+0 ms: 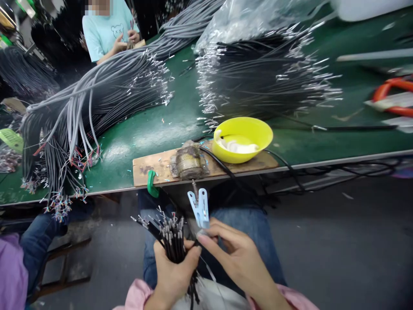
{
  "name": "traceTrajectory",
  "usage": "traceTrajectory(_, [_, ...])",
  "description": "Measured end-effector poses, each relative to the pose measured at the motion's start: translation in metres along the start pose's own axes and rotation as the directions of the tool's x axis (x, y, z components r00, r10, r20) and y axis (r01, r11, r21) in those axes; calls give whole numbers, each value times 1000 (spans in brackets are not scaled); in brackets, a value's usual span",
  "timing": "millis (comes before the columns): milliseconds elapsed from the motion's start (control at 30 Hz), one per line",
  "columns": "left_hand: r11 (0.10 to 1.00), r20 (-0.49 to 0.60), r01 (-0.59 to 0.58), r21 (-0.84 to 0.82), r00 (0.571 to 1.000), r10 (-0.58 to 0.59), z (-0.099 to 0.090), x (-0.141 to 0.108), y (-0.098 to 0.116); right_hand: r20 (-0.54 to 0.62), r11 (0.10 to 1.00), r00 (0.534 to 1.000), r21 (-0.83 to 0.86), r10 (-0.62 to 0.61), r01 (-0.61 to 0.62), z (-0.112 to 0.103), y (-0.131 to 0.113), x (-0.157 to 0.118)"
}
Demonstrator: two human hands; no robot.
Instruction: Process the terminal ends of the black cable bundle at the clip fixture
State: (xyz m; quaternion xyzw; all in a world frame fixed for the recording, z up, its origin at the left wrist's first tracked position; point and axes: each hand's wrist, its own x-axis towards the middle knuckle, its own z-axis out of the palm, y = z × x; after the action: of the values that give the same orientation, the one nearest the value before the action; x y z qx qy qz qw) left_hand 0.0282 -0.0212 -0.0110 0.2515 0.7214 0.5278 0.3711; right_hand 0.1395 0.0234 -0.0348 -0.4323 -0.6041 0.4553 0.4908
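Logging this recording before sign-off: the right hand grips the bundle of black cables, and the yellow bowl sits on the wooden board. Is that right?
Not quite: the head view shows the left hand, not the right, gripping the bundle of black cables. The yellow bowl does sit on the wooden board.

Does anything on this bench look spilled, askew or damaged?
No clear damage shows. Small blue scraps lie scattered on the wooden board, like loose litter. At the left, the cable bundle droops over the edge of the green table, its coloured wire ends splayed, which looks untidy.
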Motion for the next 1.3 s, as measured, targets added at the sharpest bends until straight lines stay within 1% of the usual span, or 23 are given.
traceTrajectory(67, [1000, 16, -6, 5, 1000, 6, -2, 0, -4, -41, 1000, 999, -20, -17, 16, 3, -2, 0])
traceTrajectory(200, [999, 133, 10, 34, 991, -15, -6, 4, -7, -71, 998, 997, -50, -28, 24, 3, -3, 1])
traceTrajectory(300, [998, 164, -17, 66, 986, 6, -4, 5, -2, 4, 998, 1000, -59, 1, -1, 2, -1, 0])
traceTrajectory(367, [993, 226, -62, 99, 973, 39, -2, 5, 3, 49, 998, 999, -65, -3, 6, 2, -1, -1])
traceTrajectory(400, [989, 254, -88, 117, 966, 56, 0, 4, 5, 51, 997, 999, -69, -14, 18, 3, -1, -2])
traceTrajectory(433, [984, 263, -108, 140, 962, 68, 1, 4, 6, 37, 997, 999, -76, -30, 32, 4, -2, -3])
traceTrajectory(500, [978, 241, -113, 177, 968, 68, 3, 2, 7, -29, 992, 997, -101, -74, 71, 7, -6, -4])
traceTrajectory(567, [982, 217, -73, 177, 976, 33, 4, 0, 4, -114, 985, 984, -127, -133, 119, 10, -10, -5])
traceTrajectory(633, [992, 190, -17, 122, 982, -6, 4, -3, 0, -192, 979, 966, -142, -172, 147, 13, -13, -6])
traceTrajectory(700, [999, 176, 36, 27, 984, -40, 4, -4, -2, -240, 982, 955, -111, -174, 151, 14, -13, -8])
traceTrajectory(733, [998, 200, 61, -30, 978, -54, 3, -4, -3, -240, 988, 958, -67, -154, 142, 14, -11, -9])
traceTrajectory(767, [991, 256, 93, -91, 964, -67, 3, -3, -3, -220, 993, 968, -2, -117, 120, 14, -9, -11])
traceTrajectory(833, [958, 401, 200, -206, 910, -104, 2, 0, -2, -130, 985, 991, 173, -7, 30, 14, -4, -13])
traceTrajectory(867, [930, 453, 266, -252, 882, -129, 2, 2, -2, -71, 962, 995, 270, 65, -44, 15, -2, -14])
traceTrajectory(900, [900, 493, 329, -286, 856, -156, 1, 3, -2, -12, 922, 990, 365, 144, -130, 15, -1, -15])
traceTrajectory(933, [871, 521, 384, -308, 834, -183, 1, 5, -1, 46, 863, 974, 455, 222, -219, 16, -1, -15])
traceTrajectory(1000, [825, 555, 462, -327, 800, -228, 1, 7, -2, 156, 713, 923, 594, 352, -373, 19, -1, -14])
traceTrajectory(1033, [810, 566, 487, -327, 787, -245, 0, 8, -2, 195, 643, 896, 637, 399, -425, 20, -2, -13])
traceTrajectory(1067, [799, 572, 507, -323, 777, -262, 0, 8, -1, 210, 592, 877, 668, 433, -452, 21, -3, -12])
traceTrajectory(1100, [791, 568, 519, -323, 775, -277, 0, 8, -1, 203, 564, 866, 687, 457, -458, 21, -3, -11])
traceTrajectory(1133, [786, 556, 526, -324, 778, -291, 0, 8, 0, 182, 560, 863, 694, 472, -453, 21, -3, -10])
traceTrajectory(1200, [790, 533, 519, -325, 791, -300, 1, 9, 2, 139, 604, 870, 668, 472, -434, 19, -3, -10])
traceTrajectory(1300, [820, 557, 486, -302, 788, -262, 2, 10, 4, 162, 694, 892, 576, 422, -433, 15, -3, -11])
